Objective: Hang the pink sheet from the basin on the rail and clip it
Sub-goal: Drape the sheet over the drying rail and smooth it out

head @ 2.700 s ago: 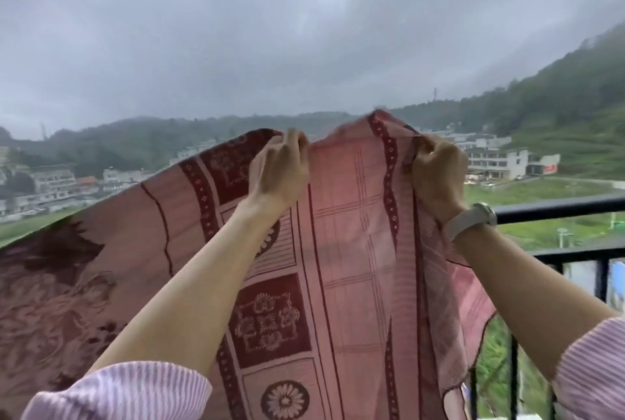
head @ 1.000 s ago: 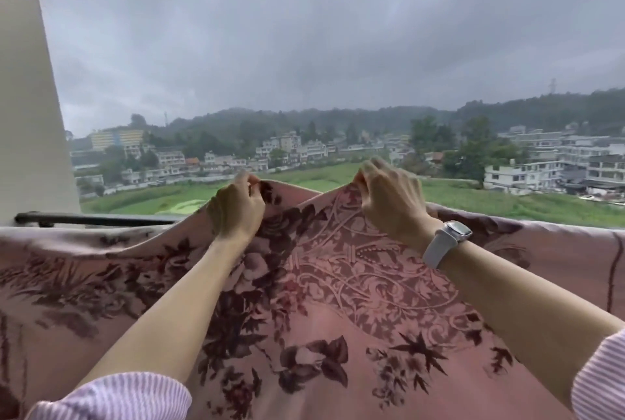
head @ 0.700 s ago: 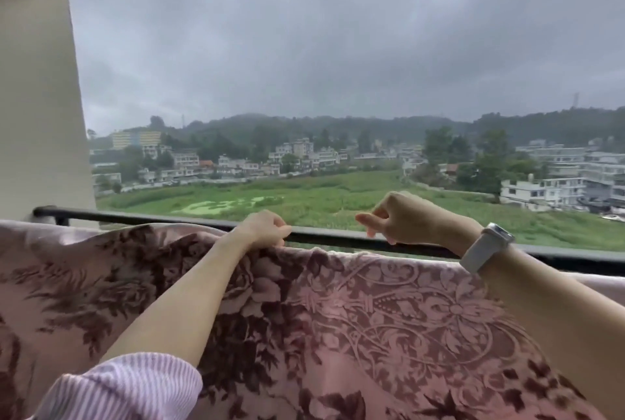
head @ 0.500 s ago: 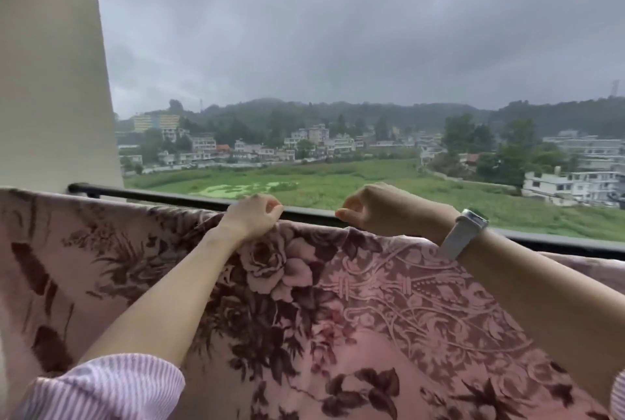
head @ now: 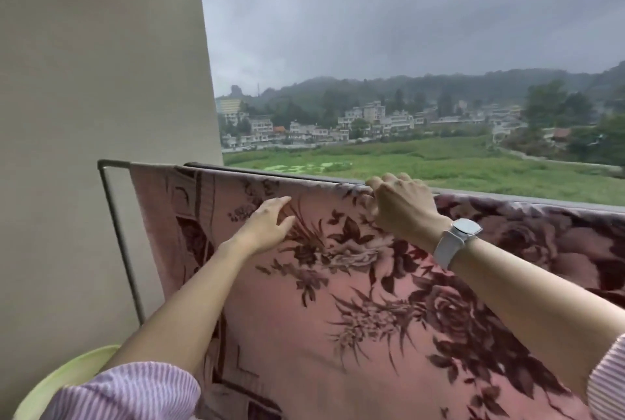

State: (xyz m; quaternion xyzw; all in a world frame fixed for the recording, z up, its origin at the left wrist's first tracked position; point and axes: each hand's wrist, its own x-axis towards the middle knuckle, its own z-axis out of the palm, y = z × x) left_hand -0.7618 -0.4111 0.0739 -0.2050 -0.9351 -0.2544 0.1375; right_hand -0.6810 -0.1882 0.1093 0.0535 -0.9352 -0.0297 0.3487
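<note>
The pink sheet (head: 338,335), patterned with dark maroon flowers, hangs draped over the thin metal rail (head: 115,164) across the balcony. Its left edge ends just short of the rail's bent corner. My left hand (head: 267,225) lies flat and open against the sheet's front face, fingers pointing up and right. My right hand (head: 399,203), with a white watch on the wrist, is curled over the sheet's top fold at the rail, gripping the cloth. A pale green basin (head: 64,382) shows its rim at the bottom left. No clip is visible.
A beige wall pillar (head: 101,81) stands close on the left, and the rail's upright leg (head: 120,243) runs down in front of it. A dark balcony handrail (head: 270,173) runs just behind the sheet. Beyond lie green fields, buildings and hills.
The sheet has gone from being held up in both hands to lying over the rail. My left hand let go and now presses flat on it. My view turned left toward the pillar.
</note>
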